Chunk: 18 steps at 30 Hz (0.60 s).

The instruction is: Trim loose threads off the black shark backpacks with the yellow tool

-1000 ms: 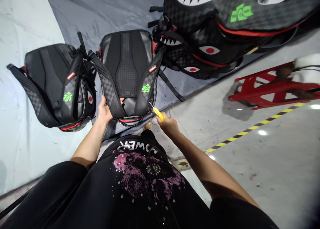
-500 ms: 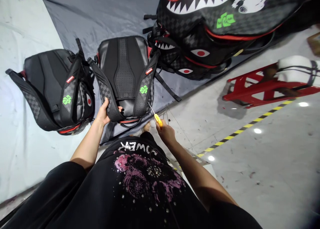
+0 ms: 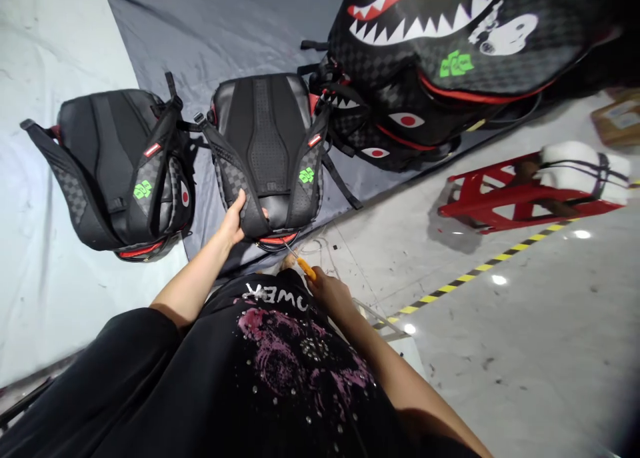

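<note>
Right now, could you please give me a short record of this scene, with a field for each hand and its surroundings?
left hand: grips the lower end of a shoulder strap on the middle backpack
right hand: holds a yellow-handled tool, tip near the backpack's bottom edge
second backpack: lies back-up to the left
pile of shark-print backpacks: behind, on the grey sheet
red stool: tipped over on the floor
</note>
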{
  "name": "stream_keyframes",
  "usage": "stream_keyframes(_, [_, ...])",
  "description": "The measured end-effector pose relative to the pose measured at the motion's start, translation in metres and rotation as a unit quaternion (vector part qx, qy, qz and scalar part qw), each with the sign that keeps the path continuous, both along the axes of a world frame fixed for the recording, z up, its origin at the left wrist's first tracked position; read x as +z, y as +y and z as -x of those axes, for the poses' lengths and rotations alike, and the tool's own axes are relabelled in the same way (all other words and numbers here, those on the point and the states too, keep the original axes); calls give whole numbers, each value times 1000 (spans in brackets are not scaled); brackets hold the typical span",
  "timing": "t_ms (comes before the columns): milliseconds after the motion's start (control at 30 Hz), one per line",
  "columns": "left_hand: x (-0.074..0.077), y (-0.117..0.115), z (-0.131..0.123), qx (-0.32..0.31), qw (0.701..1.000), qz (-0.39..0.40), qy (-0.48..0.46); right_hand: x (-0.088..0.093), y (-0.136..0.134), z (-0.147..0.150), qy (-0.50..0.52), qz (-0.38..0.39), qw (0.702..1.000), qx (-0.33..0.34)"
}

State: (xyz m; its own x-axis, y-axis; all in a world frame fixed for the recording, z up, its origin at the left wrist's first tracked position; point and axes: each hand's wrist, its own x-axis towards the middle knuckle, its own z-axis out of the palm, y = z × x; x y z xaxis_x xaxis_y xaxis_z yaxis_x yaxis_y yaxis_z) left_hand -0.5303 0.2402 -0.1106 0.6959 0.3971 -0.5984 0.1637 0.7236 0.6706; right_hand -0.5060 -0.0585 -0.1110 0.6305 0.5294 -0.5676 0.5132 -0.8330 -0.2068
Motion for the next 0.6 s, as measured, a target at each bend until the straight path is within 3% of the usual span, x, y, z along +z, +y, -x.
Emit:
stream_keyframes(67, [0, -1, 10, 69, 987, -134, 48, 11, 16, -2, -3, 41, 999, -1])
stream_keyframes(100, [1, -3, 16, 114, 961, -242, 69, 16, 21, -3, -6, 53, 999, -3])
stream_keyframes(167, [3, -15, 27, 140, 851, -500, 80, 23, 27, -3, -11, 61, 998, -3])
stream_keyframes(200, [3, -25, 30, 98, 775, -621, 68, 25, 27, -4, -9, 60, 998, -1])
stream_keyframes(267, [-1, -51, 24, -76, 614, -785, 41, 25, 23, -7, -7, 65, 998, -2])
stream_keyframes(333, [-10, -75, 6, -238, 489, -838, 57, 21, 19, -13, -24, 88, 996, -17])
stream_keyframes(367, [-16, -83, -6, -279, 448, -845, 85, 19, 18, -16, -38, 99, 994, -24])
stream_keyframes(433, [-27, -87, -27, -305, 403, -853, 133, 16, 20, -21, -44, 102, 993, -24])
stream_keyframes(500, [-31, -81, -39, -299, 392, -859, 140, 15, 24, -22, -19, 83, 996, -16])
stream_keyframes(567, [-26, -72, -43, -290, 414, -854, 122, 16, 28, -19, 3, 67, 998, -18])
stream_keyframes(600, [-20, -67, -44, -284, 440, -845, 109, 17, 29, -17, 3, 60, 998, -27])
